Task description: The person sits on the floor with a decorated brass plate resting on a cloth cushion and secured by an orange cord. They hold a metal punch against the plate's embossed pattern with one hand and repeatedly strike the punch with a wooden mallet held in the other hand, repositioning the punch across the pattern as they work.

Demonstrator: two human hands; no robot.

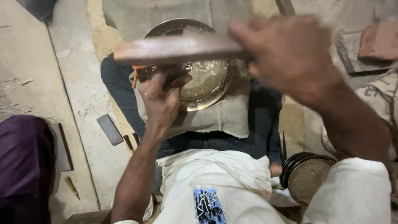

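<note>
Head view showed the right hand (pixel 290 58) gripping a raised wooden mallet (pixel 178 49) above a brass plate (pixel 207 83) on the lap; left fingers (pixel 159 97) pinched a small tool, risking a struck thumb.

Round brass plate (pixel 205 79) flat on lap cloth; wooden mallet (pixel 178 49) above.

A glossy brass plate (pixel 205 81) is gleaming at upper centre, lying on coarse, matt sackcloth (pixel 226 114). The wooden mallet (pixel 178 49) is looking smooth and worn. Rough concrete floor (pixel 78 83) is showing dusty at left.
</note>
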